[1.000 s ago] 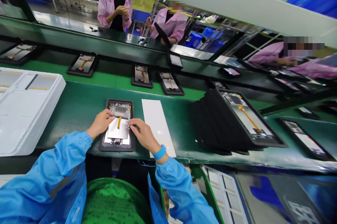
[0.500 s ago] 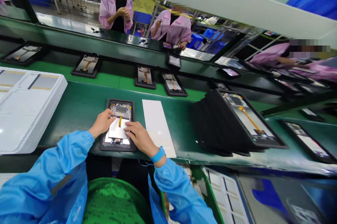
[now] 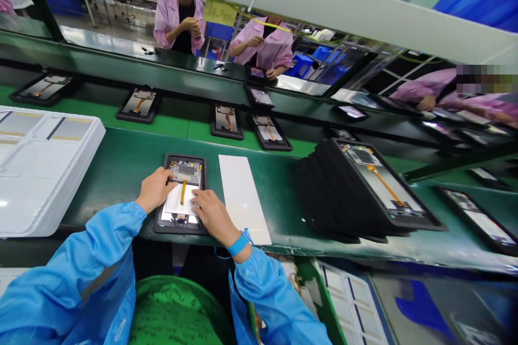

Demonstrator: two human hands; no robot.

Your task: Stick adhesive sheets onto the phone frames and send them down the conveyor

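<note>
Low on the counter (image 3: 121, 156), close to its near edge and left of the middle of that edge, an open tablet (image 3: 178, 221) lies flat in a dark frame. The right hand (image 3: 216, 218) rests bent fingertips on the right side of a pale panel (image 3: 175, 202) laid over it; whether they pinch it cannot be told. The left hand (image 3: 155, 189) has its fingers at the tablet's left side, beside the circuit board (image 3: 185, 171); what, if anything, they grasp is hidden. An orange ribbon (image 3: 183, 193) runs from the board over the panel. Good handling here would probably mean light fingertips, the panel kept level and the ribbon flat, without a sharp crease or a tug at its join. Pressure seems best spread, since the panel looks thin. Just beyond the right hand, a white sheet (image 3: 245, 194) reaches towards the near edge. A white tray (image 3: 48, 177) fills the counter's left end; a dark stack (image 3: 335, 194) stands well to the right. Past the far edge lie more open tablets (image 3: 227, 121).
</note>
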